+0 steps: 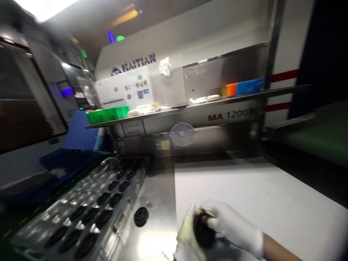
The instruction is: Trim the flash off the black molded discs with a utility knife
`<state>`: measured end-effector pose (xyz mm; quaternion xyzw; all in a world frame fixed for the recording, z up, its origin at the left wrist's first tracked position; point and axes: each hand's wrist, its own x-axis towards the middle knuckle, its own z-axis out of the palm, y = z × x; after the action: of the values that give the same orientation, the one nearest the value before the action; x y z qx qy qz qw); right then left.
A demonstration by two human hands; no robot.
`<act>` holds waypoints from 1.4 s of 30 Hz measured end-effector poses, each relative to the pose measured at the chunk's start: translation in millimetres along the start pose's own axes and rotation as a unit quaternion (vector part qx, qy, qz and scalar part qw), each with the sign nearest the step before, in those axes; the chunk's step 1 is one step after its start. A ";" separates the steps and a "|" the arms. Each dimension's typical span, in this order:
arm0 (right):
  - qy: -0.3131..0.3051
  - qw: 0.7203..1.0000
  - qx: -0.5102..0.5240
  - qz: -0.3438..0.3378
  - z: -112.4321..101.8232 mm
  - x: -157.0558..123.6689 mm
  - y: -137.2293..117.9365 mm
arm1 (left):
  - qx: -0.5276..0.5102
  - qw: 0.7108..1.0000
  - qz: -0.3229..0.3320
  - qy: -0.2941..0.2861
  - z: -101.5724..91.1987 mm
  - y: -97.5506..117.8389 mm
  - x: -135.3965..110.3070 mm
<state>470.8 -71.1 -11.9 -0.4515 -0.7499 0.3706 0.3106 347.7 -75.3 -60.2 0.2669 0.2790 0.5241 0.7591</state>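
Observation:
Both of my hands wear pale gloves and meet over the near part of the white sheet. Between them is a round black part (pixel 204 232), blurred by motion. My left hand (pixel 187 232) grips it from the left side, its fingers along the edge. From the right, my right hand (pixel 228 223) reaches onto the part, with fingertips pressed at its upper face. A similar black ring-shaped part (pixel 141 216) lies alone on the metal tabletop, left of my hands. Farther left, a clear plastic tray (pixel 65 199) holds several such black parts in its right-hand pockets.
A white sheet (pixel 231 185) covers the right of the metal table (pixel 156 195). Behind it runs a shelf (pixel 174 108) bearing a green bin (pixel 108 115), an orange box (pixel 231 90) and a blue box (pixel 249 87). A small fan (pixel 182 134) is below the shelf. Blue crates (pixel 67 159) stand far left.

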 end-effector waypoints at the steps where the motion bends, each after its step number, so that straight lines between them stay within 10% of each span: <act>1: -0.007 1.000 -0.006 -0.001 6.0 -1.3 0.3 | -0.024 1.000 -0.020 0.002 0.6 0.6 -3.0; 8: 0.173 0.984 -0.019 0.018 24.5 -7.6 30.0 | -0.239 0.958 -0.116 0.107 -26.2 24.8 -3.9; 19: 0.124 0.973 -0.177 0.079 46.5 -22.7 9.2 | -0.203 0.972 0.040 0.108 -23.5 28.7 7.9; 42: 0.127 0.960 -0.239 0.074 75.9 -30.1 2.5 | -0.193 0.962 0.109 0.158 -4.4 25.3 -0.3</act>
<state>423.2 -118.5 -58.4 -0.6098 -0.7356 0.1424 0.2584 328.2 -67.3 -45.5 0.0578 0.2585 0.6829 0.6807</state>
